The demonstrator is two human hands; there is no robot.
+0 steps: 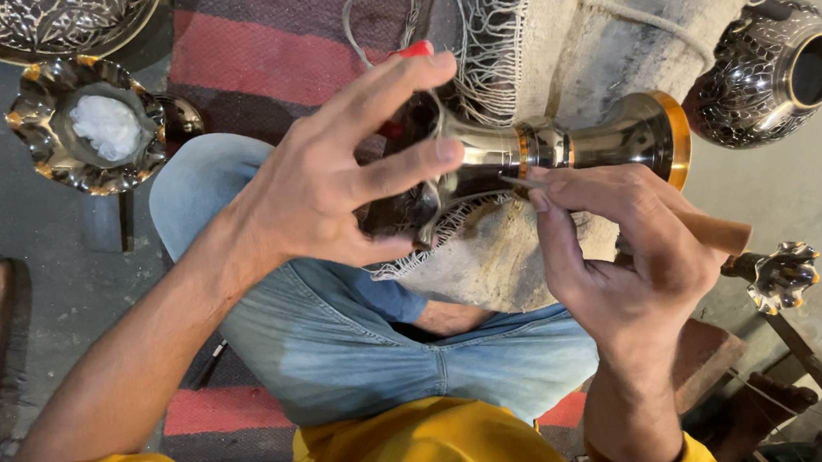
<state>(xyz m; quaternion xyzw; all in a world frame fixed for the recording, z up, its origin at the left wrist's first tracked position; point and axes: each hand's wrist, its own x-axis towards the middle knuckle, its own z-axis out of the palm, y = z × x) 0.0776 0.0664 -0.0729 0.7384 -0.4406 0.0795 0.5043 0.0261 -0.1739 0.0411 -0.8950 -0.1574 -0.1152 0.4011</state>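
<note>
The body of the dark metal vase [563,143] is largely hidden behind the left hand [326,184]; only its banded neck and brass-rimmed foot show, lying sideways at frame centre on a burlap cushion [603,32]. Left fingers [405,166] are spread and wrapped around the vase body, grasping it. The right hand [624,251], at 4 o'clock from the vase, is clenched on a wooden-handled engraving tool [717,230]; its tip at the vase neck is hard to make out. At 10 o'clock, a scalloped metal bowl [46,146] holds a white lump. An engraved platter [39,21] is cut off at the top edge. At 2 o'clock lies an engraved round pot [767,71]. At 4 o'clock, a small fluted metal piece [785,275] sits beside the right wrist
</note>
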